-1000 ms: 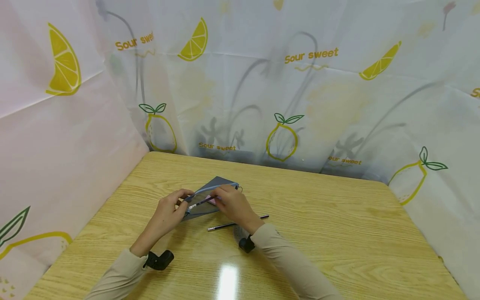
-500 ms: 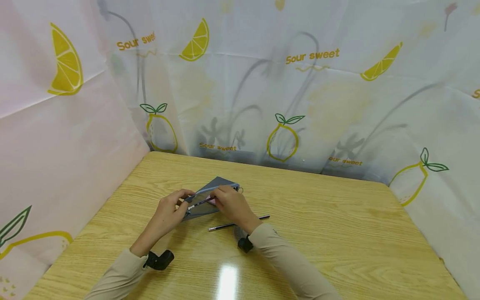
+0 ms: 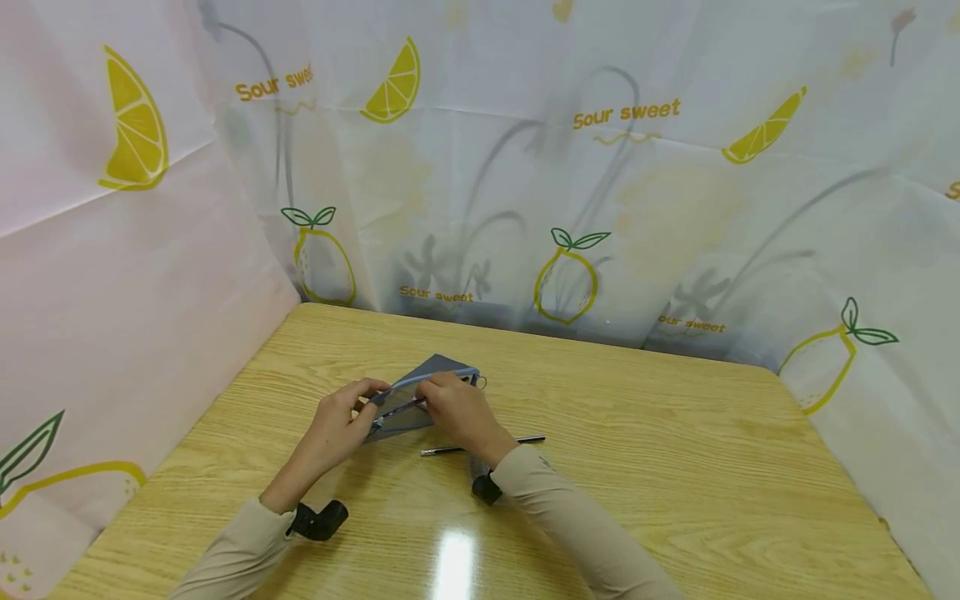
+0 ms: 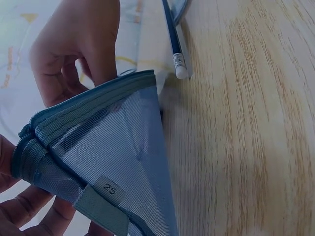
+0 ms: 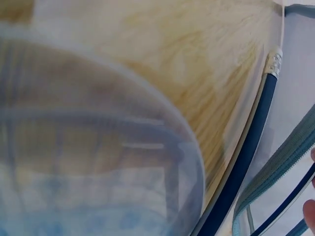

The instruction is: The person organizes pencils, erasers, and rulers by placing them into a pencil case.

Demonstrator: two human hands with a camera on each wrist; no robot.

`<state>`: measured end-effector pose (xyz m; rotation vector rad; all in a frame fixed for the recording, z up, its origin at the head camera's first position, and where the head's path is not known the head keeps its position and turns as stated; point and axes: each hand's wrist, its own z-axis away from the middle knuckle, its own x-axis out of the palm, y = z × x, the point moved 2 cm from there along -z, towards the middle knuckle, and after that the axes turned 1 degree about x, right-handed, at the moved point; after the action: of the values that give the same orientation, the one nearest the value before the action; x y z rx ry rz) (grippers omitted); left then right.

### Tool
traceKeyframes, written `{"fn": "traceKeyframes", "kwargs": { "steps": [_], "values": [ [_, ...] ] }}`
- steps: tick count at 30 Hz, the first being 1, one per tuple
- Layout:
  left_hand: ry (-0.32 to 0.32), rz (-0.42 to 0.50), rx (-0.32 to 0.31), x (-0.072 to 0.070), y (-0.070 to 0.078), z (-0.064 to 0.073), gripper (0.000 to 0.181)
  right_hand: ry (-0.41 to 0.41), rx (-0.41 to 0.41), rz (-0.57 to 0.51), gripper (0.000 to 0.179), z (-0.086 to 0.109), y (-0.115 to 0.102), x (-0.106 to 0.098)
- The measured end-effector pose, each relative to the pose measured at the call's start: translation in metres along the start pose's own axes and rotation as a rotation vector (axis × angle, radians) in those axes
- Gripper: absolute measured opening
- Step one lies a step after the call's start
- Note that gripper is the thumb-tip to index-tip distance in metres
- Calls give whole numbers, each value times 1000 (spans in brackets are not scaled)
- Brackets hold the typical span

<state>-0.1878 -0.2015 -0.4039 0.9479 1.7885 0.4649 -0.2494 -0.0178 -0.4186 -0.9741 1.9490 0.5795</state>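
Observation:
A blue-grey mesh zip pouch (image 3: 437, 364) lies partly unzipped on the table, with a tag reading 25 visible in the left wrist view. My left hand (image 3: 339, 423) grips its near left end, fingers curled at the zip edge. Inside the mouth, my right hand (image 3: 459, 410) pinches a dark pencil (image 3: 400, 409), whose left end reaches toward the left fingertips. In the right wrist view, only fingertips (image 5: 309, 215) of that hand show, beside the zip edge. Another dark pencil (image 3: 442, 451) with a white eraser lies below the right hand, partly hidden by the wrist.
A clear plastic piece with a curved edge (image 5: 194, 147) shows large and blurred in the right wrist view, next to the loose pencil. The wooden table (image 3: 660, 467) meets a lemon-print cloth (image 3: 480, 167) at its back and left.
My right hand has shifted slightly left and down with the pencil, whose white end has sunk from sight in the pouch. The pink item inside is now mostly covered. My left hand stays put.

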Motion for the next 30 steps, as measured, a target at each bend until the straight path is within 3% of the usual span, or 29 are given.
{"fn": "traceKeyframes", "kwargs": {
  "steps": [11,20,30],
  "values": [
    [0,-1,-4,0,0,0,31,-89,-36,136,8,-5,-8,3],
    [1,6,-14,0,0,0,32,-185,-2,112,11,-7,-10,6],
    [-5,15,-9,0,0,1,32,-222,2,116,14,-9,-12,5]
  ]
}}
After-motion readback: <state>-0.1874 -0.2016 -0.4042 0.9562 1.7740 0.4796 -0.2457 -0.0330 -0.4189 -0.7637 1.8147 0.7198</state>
